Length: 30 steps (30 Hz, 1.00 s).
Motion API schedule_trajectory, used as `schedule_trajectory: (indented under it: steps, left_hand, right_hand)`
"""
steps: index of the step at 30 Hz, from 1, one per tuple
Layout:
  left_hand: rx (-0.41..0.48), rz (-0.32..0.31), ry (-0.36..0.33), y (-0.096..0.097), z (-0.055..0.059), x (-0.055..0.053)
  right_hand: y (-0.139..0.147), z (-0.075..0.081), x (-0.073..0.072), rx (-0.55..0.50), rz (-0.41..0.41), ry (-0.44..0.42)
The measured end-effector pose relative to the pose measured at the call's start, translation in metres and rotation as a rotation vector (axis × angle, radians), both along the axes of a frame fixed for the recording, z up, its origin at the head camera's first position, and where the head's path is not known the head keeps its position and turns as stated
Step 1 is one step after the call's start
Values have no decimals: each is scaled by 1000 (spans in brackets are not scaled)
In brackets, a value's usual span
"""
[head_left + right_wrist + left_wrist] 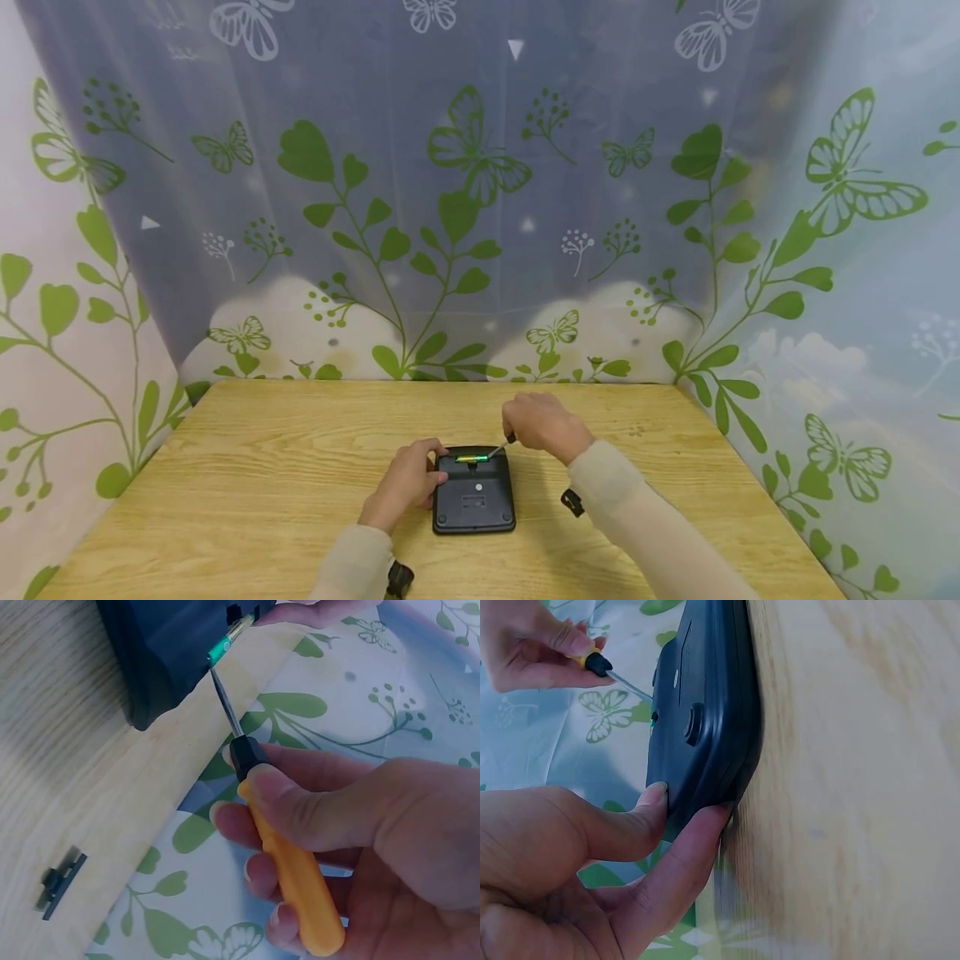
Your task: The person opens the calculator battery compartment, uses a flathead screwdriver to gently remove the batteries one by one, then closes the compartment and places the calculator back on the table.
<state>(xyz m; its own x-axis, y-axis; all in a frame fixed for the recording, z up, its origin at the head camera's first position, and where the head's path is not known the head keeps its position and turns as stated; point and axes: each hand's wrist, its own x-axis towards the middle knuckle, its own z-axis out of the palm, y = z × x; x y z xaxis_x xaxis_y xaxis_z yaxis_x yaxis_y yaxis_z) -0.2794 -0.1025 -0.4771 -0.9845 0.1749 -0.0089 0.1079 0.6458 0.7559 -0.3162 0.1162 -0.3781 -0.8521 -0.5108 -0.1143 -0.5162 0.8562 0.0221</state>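
Blue-grey and white fabric printed with green leaves and butterflies hangs at 12 o'clock beyond the pale wood-grain tabletop. On that tabletop rests a flat black plastic device with rounded corners, underside up, long axis running 12 to 6 o'clock. At its 9 o'clock side, the left hand has thumb and fingers clamped on the edge. Toward 2 o'clock, the right hand has its fingers wrapped round a yellow-and-black-handled screwdriver, steel shaft pointing toward 8 o'clock. Near the device's 12 o'clock end, an uncovered compartment holds a green-and-gold cylindrical battery lying 9 to 3, the screwdriver tip at its 3 o'clock end. One small black plastic piece lies at 8 o'clock in the right wrist view.
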Motion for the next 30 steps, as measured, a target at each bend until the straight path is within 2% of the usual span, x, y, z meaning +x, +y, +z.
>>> schedule_trajectory:
  steps: [10,17,30]
  left_hand:
    - [12,-9,18,1,-1,2]
    - [6,-9,9,1,-3,1]
    - [18,-4,50,0,-1,1]
  right_hand:
    - [-22,2,4,186,22,184]
    - [-28,4,5,250,6,198]
    - [-49,4,7,377,-37,202]
